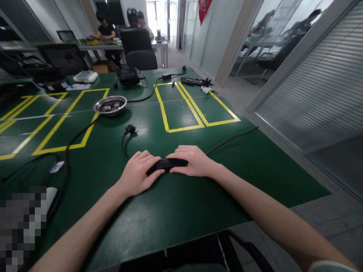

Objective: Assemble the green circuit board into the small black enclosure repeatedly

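Note:
A long black object (168, 163), perhaps a power adapter, lies level between my hands just above or on the green table (159, 211). My left hand (141, 172) is closed round its left end, and my right hand (190, 160) grips the right end. Both thumbs are on the near side, with the fingers on the far side. A black cable with a plug (131, 129) curves out beyond my left hand. Another thin black cable (232, 137) runs from behind my right hand toward the table's right edge.
A metal bowl (110, 105) with small metal parts stands at the back left. Yellow tape outlines (185, 128) mark the table. Farther back are a black tool (195, 81) and a black case (129, 76). Cables cross the left side. People sit at a distant table.

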Tool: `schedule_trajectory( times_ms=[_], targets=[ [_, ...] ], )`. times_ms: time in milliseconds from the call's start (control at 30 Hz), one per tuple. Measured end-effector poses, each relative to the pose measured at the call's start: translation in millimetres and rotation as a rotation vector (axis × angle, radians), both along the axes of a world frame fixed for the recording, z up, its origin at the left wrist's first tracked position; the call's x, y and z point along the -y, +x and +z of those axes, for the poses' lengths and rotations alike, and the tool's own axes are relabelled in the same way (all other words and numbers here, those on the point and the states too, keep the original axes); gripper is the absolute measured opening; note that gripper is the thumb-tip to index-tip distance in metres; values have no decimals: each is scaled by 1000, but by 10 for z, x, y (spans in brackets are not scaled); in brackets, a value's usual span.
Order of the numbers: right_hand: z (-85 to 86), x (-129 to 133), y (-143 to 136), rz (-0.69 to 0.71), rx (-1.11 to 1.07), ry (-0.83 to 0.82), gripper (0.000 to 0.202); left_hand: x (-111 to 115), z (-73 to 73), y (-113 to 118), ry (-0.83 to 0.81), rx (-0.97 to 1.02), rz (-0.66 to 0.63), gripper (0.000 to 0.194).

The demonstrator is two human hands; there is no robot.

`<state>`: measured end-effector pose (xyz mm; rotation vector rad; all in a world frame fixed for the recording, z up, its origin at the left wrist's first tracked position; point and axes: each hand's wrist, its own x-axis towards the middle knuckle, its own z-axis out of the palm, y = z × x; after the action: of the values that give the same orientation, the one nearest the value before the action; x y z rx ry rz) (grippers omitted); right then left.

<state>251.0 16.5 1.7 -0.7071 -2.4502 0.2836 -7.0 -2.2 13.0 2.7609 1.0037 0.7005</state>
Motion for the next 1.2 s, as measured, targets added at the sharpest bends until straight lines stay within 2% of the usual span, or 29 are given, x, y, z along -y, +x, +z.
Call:
schedule_trajectory(
  times_ms=[267,433,533,600,667,767,900,1000,1100,1200],
  targets=[
    [18,25,-6,6,-15,45,36,5,25,12,-27,-20,-1,32],
    [69,138,-83,98,108,32,67,20,-20,39,-115,11,-6,35],
    [52,182,-134,76,227,45,60,0,-57,39,-154,18,-12,36],
    [20,155,-127,38,255,24,57,-19,-66,27,-122,29,8,34],
    [-21,66,-63,-54,244,-25,57,-33,-62,8,-33,60,46,35],
    [-70,-168,158,-335,134,-89,58,-37,-57,-19,64,88,61,48],
    [-50,-477,569,-780,-171,-82,56,-41,-105,-26,-16,44,-34,39],
    [-3,-576,819,-1054,-293,-41,62,-57,-155,-14,-56,31,-65,32],
    [-9,-585,961,-1224,-291,-55,66,-66,-174,-7,-65,45,-54,30],
    [-80,-597,1003,-1308,-182,-154,64,-62,-161,-8,-81,55,-46,28]
  ],
)
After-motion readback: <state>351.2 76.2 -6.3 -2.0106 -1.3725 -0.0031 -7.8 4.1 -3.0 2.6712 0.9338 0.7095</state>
